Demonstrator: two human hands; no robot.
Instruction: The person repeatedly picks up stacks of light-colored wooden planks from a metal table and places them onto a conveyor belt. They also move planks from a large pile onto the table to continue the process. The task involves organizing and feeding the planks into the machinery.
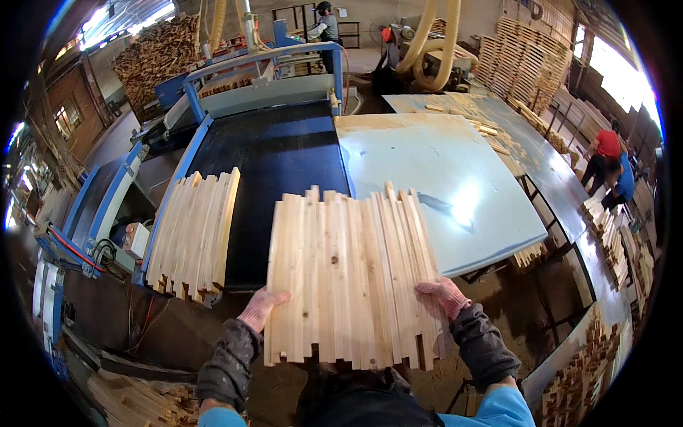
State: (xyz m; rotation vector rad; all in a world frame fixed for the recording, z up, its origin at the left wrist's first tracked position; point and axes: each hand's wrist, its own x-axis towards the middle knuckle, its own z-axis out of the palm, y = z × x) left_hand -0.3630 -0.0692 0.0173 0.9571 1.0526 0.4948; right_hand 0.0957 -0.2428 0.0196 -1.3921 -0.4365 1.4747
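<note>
Between my two hands I hold a wide bundle of wooden strips side by side, their ends uneven. My left hand, in a pink glove, presses on the bundle's left edge. On the right edge my right hand, gloved alike, is closed against the outer strips. The fingers under the wood are hidden. Beyond the bundle lies a black conveyor belt in a blue frame. A second row of wooden strips rests on the belt's near left part.
Right of the belt stands a pale blue-grey table with sawdust at its far edge. Loose wood pieces lie on a long metal table beyond. A blue guard rail spans the belt's far end. Other people work at the right and far back.
</note>
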